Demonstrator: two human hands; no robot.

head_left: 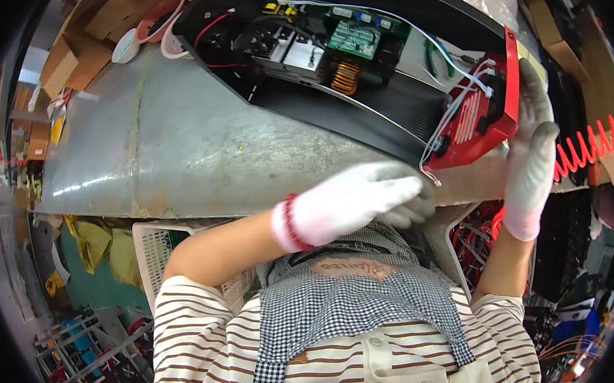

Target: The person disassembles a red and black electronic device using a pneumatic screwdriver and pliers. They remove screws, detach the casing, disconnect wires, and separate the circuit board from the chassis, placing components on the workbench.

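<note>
A black metal housing (358,113) lies open on the metal worktable, with circuit boards and a copper coil (345,78) inside. Its red end panel (480,122) is at the right, with white cables (451,114) plugged into its inner side. My right hand (531,140), in a white glove with grey fingers, rests along the panel's outer face, fingers stretched out and thumb free. In front of the housing, close to my body, is my gloved left hand (365,202). Its fingertips are blurred, near a loose cable connector (434,180); whether they hold anything is unclear.
Pink bowls (160,20) and a white bowl (125,46) stand at the back left beside cardboard boxes (77,62). Pliers (431,58) appear behind the boards. A red coiled hose (592,146) hangs at the right. Plastic crates (158,252) sit below the table's front edge (109,211).
</note>
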